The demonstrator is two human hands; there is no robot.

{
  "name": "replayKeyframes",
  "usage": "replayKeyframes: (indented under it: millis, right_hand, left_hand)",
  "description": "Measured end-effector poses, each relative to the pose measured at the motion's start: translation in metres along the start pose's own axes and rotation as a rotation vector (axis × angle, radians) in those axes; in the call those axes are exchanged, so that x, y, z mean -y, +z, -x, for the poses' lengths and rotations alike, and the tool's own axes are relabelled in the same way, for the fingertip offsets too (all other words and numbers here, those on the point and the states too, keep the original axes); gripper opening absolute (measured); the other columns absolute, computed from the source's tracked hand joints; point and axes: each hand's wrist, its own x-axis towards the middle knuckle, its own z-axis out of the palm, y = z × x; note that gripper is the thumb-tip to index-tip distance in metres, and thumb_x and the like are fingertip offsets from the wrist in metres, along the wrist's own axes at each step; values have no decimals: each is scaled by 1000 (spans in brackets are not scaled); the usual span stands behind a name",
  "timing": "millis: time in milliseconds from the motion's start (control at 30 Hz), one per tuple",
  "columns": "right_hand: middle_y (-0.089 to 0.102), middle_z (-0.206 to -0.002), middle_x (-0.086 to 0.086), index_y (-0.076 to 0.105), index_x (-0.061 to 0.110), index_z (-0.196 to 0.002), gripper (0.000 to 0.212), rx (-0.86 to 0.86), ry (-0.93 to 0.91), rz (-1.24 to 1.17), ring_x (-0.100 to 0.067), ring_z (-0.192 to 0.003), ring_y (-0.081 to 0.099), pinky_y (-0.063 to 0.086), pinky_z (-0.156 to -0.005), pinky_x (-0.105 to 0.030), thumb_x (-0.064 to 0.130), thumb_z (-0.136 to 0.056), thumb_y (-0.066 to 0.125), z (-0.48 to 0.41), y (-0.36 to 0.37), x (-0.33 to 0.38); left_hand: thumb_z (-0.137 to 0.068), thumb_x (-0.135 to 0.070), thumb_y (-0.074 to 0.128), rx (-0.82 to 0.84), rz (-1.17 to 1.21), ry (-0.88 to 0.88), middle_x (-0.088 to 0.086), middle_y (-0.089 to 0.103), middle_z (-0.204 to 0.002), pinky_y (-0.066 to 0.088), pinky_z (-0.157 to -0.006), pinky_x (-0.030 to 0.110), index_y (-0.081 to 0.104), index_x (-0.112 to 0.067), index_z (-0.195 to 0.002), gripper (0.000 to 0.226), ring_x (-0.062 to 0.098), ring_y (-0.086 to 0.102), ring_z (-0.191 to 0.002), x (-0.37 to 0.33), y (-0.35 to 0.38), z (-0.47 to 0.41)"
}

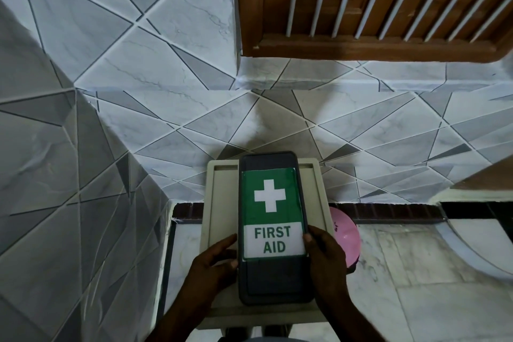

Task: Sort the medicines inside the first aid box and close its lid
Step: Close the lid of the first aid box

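The first aid box (273, 280) is a dark grey oblong case lying flat on a beige plastic stool (220, 203). Its lid is down and carries a green label with a white cross and the words FIRST AID. My left hand (215, 261) rests against the box's left edge, fingers on the rim. My right hand (323, 251) grips the right edge, thumb on the label's corner. No medicines are visible; the inside of the box is hidden by the lid.
A pink round plastic item (347, 236) sits on the floor just right of the stool. Grey and white tiled walls (138, 91) rise behind and to the left. A brown wooden louvred window (374, 3) is at the upper right.
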Motion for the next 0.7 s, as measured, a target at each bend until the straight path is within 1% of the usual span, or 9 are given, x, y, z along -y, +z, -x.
replayKeyframes:
  millis: [67,167,267,333,433,467,533,600,700]
  right_hand:
    - [71,-100,4,64,22,-107,16,-23,-5,7,-12,-94,66,53,-74,-26,14,-96,55,-2,3,-2]
    - [69,-100,6,63,24,-107,16,-50,-17,19,-11,-94,64,51,-74,-25,14,-96,55,-3,8,-4]
    - [70,-104,4,66,27,-110,20,-56,-52,61,-12,-97,64,54,-84,-35,16,-96,56,-5,10,-7]
    - [68,-110,1,66,24,-115,23,-58,-64,72,-15,-101,64,54,-87,-37,18,-96,57,-6,11,-10]
    - [64,-114,-1,66,23,-120,26,-62,-83,116,-14,-104,61,49,-79,-20,22,-95,58,-7,13,-15]
    - [64,-115,-1,65,23,-122,28,-66,-88,133,-14,-105,61,48,-79,-18,24,-95,58,-8,13,-17]
    - [65,-116,0,64,25,-125,31,-65,-87,145,-15,-108,62,52,-87,-27,27,-95,58,-8,14,-19]
    - [66,-116,1,64,27,-125,31,-54,-78,154,-14,-107,63,54,-92,-37,29,-95,58,-8,14,-19]
    - [68,-111,5,64,25,-120,26,-45,-66,111,-12,-102,64,55,-85,-32,23,-95,58,-7,12,-15]
  left_hand:
    - [-87,6,61,20,-11,-6,14,68,-115,54,-93,51,57,-25,-133,56,32,66,-109,1,-3,-2]
    - [-84,4,64,69,-28,-7,12,68,-118,52,-96,52,58,-31,-131,58,33,62,-114,1,-7,-3]
    - [-84,7,63,83,6,-17,12,68,-119,52,-96,52,62,-32,-126,57,32,63,-115,1,-9,0]
    - [-84,10,62,77,23,-19,13,69,-116,53,-95,51,64,-28,-124,56,31,65,-111,0,-8,1]
    - [-85,10,60,63,3,-3,10,72,-112,54,-93,48,65,-27,-122,52,29,67,-109,-2,-5,3]
    - [-86,9,58,53,-3,0,9,73,-111,56,-90,45,65,-27,-120,50,28,68,-107,-3,-3,4]
    - [-90,4,56,29,-5,3,6,74,-108,58,-85,38,65,-27,-118,43,24,69,-104,-5,1,7]
    - [-88,-4,63,-6,-32,22,5,74,-108,59,-83,36,64,-27,-119,39,22,70,-103,-6,5,9]
    - [-84,-4,69,-85,-127,68,7,71,-107,59,-83,38,63,-25,-123,44,23,69,-101,-4,8,6]
